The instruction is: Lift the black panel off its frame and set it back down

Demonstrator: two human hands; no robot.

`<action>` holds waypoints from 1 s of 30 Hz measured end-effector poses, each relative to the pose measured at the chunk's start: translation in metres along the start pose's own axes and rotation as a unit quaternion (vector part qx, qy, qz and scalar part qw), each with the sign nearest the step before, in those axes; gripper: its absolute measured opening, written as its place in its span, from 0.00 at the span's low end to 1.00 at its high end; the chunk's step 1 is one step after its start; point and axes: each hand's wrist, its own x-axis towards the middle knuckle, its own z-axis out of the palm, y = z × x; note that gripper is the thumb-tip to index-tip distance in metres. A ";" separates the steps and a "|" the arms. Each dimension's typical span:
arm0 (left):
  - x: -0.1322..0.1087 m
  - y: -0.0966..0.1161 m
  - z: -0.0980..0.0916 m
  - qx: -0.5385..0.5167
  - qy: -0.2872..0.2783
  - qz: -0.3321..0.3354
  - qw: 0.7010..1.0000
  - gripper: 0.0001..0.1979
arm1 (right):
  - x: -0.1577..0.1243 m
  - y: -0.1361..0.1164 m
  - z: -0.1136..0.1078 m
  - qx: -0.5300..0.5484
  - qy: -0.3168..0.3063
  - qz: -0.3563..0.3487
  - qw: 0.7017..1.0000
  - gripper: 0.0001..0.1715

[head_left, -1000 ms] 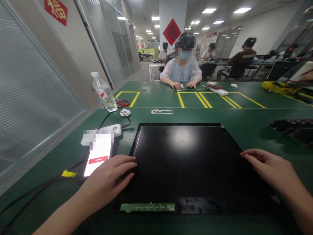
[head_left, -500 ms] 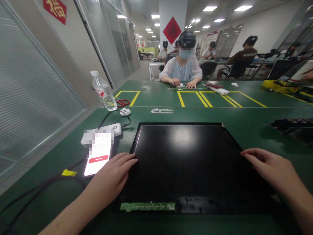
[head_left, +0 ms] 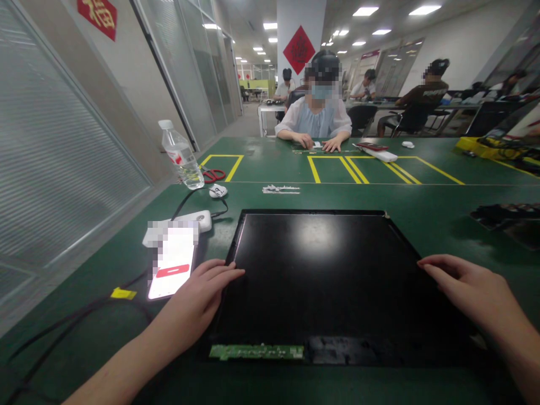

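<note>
A flat black display panel (head_left: 329, 281) lies face up on the green table, with a narrow green circuit board (head_left: 257, 352) along its near edge. My left hand (head_left: 206, 292) rests over the panel's left edge, fingers stretched out onto the frame and screen. At the right edge, the thumb and forefinger of my right hand (head_left: 464, 281) come together on the panel's rim; the other fingers are curled and partly hidden.
Left of the panel are a lit phone (head_left: 175, 264), a white power bank (head_left: 204, 220), black cables (head_left: 76, 318), a water bottle (head_left: 181, 157) and red scissors (head_left: 214, 176). White scraps (head_left: 280, 190) lie beyond. A co-worker (head_left: 316, 115) sits opposite; dark items (head_left: 506, 219) lie right.
My left hand's fingertips have shifted slightly right over the panel's edge. My right hand keeps its place on the rim. The whole view has moved slightly.
</note>
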 end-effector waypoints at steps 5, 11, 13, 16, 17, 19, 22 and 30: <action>0.003 0.003 -0.002 0.002 0.012 0.001 1.000 0.28 | -0.001 -0.003 -0.001 -0.004 -0.003 0.005 1.000 0.34; 0.008 0.014 -0.005 0.038 0.021 -0.028 0.999 0.24 | -0.002 -0.008 -0.004 0.015 -0.002 0.020 1.000 0.34; 0.006 0.014 -0.001 0.056 0.041 -0.042 0.997 0.25 | -0.004 -0.011 -0.007 0.027 0.002 0.031 0.999 0.34; 0.002 0.009 0.008 0.073 0.051 -0.060 0.994 0.26 | -0.007 -0.016 -0.011 0.029 0.024 0.044 0.998 0.33; 0.001 0.007 0.010 0.075 0.040 -0.065 0.994 0.27 | -0.007 -0.016 -0.012 0.024 0.032 0.042 0.998 0.32; 0.000 0.004 0.012 0.071 0.011 -0.073 0.995 0.27 | -0.004 -0.013 -0.012 0.017 0.040 0.041 0.998 0.31; 0.000 0.001 0.011 0.049 -0.006 -0.075 0.996 0.27 | 0.002 -0.003 -0.008 0.010 0.027 0.028 0.999 0.29; -0.002 -0.004 0.007 -0.052 0.009 -0.093 0.994 0.25 | 0.008 0.010 0.001 -0.024 0.020 -0.021 0.999 0.28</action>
